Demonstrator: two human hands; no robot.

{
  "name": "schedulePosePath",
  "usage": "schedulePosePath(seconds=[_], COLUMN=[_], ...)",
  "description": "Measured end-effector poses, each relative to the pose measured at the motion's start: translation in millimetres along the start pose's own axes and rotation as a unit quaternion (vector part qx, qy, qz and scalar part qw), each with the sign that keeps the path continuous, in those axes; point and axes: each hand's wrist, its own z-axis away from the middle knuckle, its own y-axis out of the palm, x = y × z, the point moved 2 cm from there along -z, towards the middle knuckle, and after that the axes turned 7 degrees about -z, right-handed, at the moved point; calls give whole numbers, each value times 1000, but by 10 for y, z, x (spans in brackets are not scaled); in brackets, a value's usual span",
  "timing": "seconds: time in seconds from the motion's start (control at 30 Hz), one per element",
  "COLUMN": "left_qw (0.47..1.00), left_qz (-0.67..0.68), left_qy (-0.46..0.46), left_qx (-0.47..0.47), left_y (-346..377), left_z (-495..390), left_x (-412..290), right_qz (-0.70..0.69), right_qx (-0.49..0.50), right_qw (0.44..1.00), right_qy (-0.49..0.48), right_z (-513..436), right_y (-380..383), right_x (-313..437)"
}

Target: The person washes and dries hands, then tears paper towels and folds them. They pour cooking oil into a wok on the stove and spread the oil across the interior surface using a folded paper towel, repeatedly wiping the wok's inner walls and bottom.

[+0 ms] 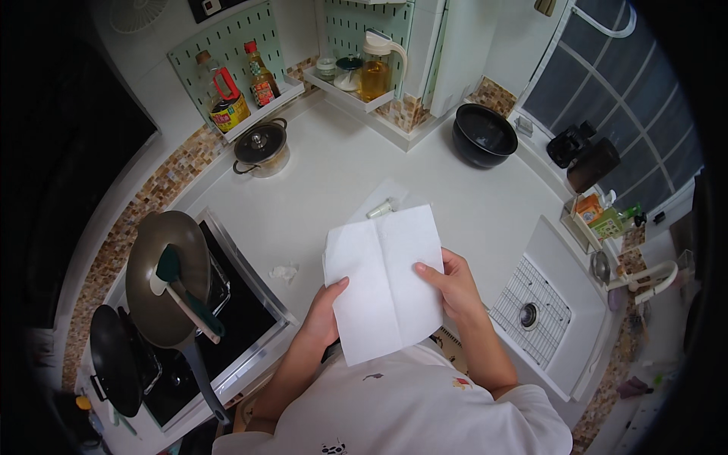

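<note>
A white paper sheet (392, 284), creased down the middle, is spread between both my hands in front of my body. My left hand (324, 313) grips its left edge with the thumb on top. On the right edge my right hand (455, 284) pinches the sheet, thumb in front and fingers behind. Just past the sheet's far edge, a small pale tube (381, 208) lies on the counter upon a thin, whitish sheet (392, 190). A crumpled white scrap (283, 273) rests on the counter to the left.
On the left, a wok (165, 307) with two spatulas (187, 304) sits over the black hob (239, 341). A lidded pot (261, 149) and a black bowl (483, 136) stand at the back. To the right is a white sink (580, 330) with a wire rack (526, 318).
</note>
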Motion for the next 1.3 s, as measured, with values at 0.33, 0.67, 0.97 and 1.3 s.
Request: schedulePosePath(seconds=[0.33, 0.67, 0.97, 1.3], left_qw=[993, 975, 966, 951], left_qz=[-89, -62, -175, -205], left_qy=[56, 137, 169, 222], left_qx=[-61, -162, -91, -66], left_y=[99, 142, -17, 94], left_z=[-58, -69, -88, 40], left_x=[41, 128, -53, -101], right_qz=[130, 19, 42, 14], right_qx=[-42, -56, -38, -52], right_qw=[977, 996, 992, 996], right_qy=[-164, -65, -115, -66], right_z=[6, 68, 5, 44], right_y=[-78, 49, -52, -20], right_x=[56, 63, 103, 80])
